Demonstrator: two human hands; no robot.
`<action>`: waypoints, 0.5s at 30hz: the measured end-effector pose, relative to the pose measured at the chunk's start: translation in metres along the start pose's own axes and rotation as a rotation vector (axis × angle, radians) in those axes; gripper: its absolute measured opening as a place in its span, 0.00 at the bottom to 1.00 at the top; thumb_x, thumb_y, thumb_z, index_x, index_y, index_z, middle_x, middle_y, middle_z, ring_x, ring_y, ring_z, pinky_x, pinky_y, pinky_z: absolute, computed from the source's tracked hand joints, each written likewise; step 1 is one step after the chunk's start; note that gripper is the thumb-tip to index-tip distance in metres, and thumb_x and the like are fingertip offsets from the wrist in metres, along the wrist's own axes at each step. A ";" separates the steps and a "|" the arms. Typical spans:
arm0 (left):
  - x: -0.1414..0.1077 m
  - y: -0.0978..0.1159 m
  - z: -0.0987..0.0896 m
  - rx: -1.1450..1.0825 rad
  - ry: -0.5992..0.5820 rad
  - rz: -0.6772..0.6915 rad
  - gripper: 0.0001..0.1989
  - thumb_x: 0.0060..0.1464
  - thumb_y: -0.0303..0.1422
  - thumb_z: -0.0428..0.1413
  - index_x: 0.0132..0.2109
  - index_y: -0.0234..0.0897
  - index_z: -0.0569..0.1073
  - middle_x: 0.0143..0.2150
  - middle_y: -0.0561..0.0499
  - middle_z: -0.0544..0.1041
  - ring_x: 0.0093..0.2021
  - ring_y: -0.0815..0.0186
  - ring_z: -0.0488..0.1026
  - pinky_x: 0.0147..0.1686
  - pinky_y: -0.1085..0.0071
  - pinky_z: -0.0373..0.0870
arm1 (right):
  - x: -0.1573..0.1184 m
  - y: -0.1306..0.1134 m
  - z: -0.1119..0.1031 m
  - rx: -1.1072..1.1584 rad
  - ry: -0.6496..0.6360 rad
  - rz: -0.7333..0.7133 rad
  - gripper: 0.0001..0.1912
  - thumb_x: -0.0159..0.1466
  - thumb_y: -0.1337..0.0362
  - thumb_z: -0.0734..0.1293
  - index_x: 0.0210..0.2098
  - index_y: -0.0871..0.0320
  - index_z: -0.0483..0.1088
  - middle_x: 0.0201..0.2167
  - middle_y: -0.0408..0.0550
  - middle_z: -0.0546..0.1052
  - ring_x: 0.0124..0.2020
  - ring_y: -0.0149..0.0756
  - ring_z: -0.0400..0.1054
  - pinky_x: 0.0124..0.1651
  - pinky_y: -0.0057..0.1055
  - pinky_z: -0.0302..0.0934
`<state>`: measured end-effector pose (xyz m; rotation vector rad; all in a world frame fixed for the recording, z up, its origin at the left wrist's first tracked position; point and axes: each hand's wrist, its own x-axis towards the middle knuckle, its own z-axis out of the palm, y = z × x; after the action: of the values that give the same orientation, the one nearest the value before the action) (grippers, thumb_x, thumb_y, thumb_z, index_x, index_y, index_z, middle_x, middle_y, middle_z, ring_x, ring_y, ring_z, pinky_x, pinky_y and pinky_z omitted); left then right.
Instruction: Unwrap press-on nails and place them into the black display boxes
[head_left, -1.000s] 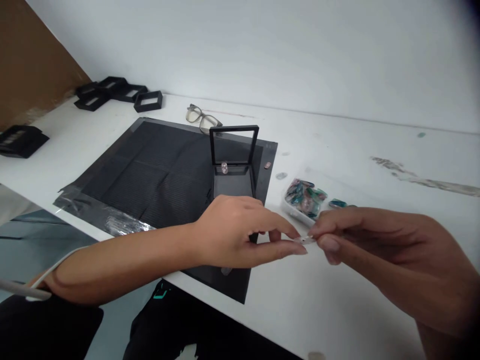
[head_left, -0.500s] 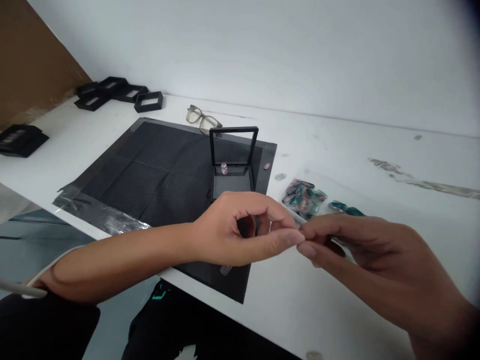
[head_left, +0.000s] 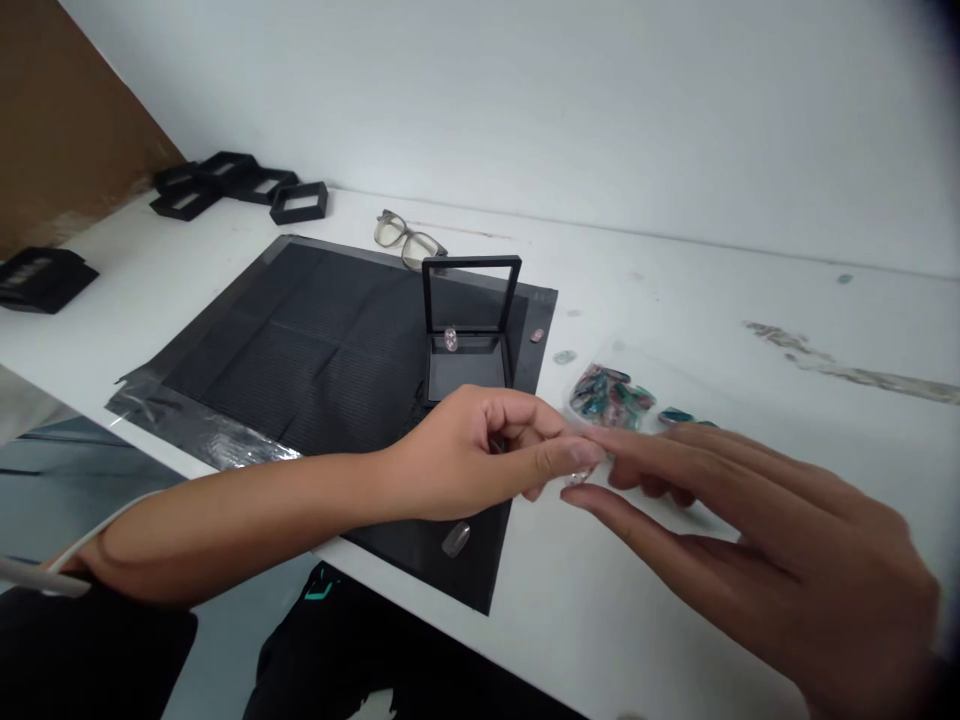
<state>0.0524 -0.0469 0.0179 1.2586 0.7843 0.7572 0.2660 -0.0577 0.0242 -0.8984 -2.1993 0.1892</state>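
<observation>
My left hand [head_left: 495, 455] is closed in a pinch, thumb against fingers, over the front part of the black mat. A small clear, glinting piece [head_left: 577, 479] shows at its fingertips; its full shape is hidden. My right hand [head_left: 757, 540] meets it from the right, thumb below and forefinger above the same piece. Just beyond the hands stands an open black frame case [head_left: 469, 368] with clear film, a pink oval piece [head_left: 451, 339] at its hinge. A clear nail tip [head_left: 456, 540] lies on the mat below my left wrist.
The black mat [head_left: 300, 340] covers the white table's middle. Behind the hands is a clear tray [head_left: 645, 365] of coloured nail-like pieces. Glasses [head_left: 409, 240] lie at the mat's back edge. Several black frames [head_left: 298, 203] are at the back left, with a black stack [head_left: 45, 280] nearer.
My right hand has shifted slightly left and its fingers have spread apart, showing the clear piece. My left hand has moved slightly, uncovering more of the nail tip on the mat.
</observation>
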 end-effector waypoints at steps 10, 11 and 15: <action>0.002 0.007 -0.018 0.354 0.187 0.242 0.17 0.63 0.45 0.57 0.33 0.36 0.74 0.22 0.57 0.67 0.22 0.75 0.61 0.22 0.75 0.58 | -0.005 0.007 0.005 -0.102 -0.015 0.026 0.25 0.66 0.64 0.70 0.60 0.39 0.68 0.32 0.40 0.81 0.29 0.38 0.74 0.32 0.36 0.67; 0.003 0.012 -0.027 0.511 0.322 0.364 0.19 0.63 0.45 0.57 0.29 0.37 0.72 0.22 0.56 0.66 0.24 0.74 0.62 0.24 0.74 0.59 | -0.005 0.009 0.004 -0.124 -0.020 0.048 0.24 0.66 0.64 0.70 0.60 0.41 0.70 0.32 0.41 0.81 0.29 0.38 0.75 0.32 0.36 0.66; 0.012 0.028 -0.074 0.864 0.792 0.677 0.18 0.66 0.44 0.54 0.30 0.39 0.69 0.27 0.54 0.69 0.31 0.70 0.68 0.32 0.70 0.63 | -0.004 0.021 -0.001 -0.306 -0.086 0.114 0.15 0.68 0.60 0.67 0.53 0.51 0.75 0.34 0.48 0.81 0.33 0.43 0.75 0.34 0.38 0.62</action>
<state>-0.0061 0.0056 0.0344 2.0810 1.4391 1.6228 0.2802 -0.0444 0.0144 -1.2049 -2.2955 -0.0589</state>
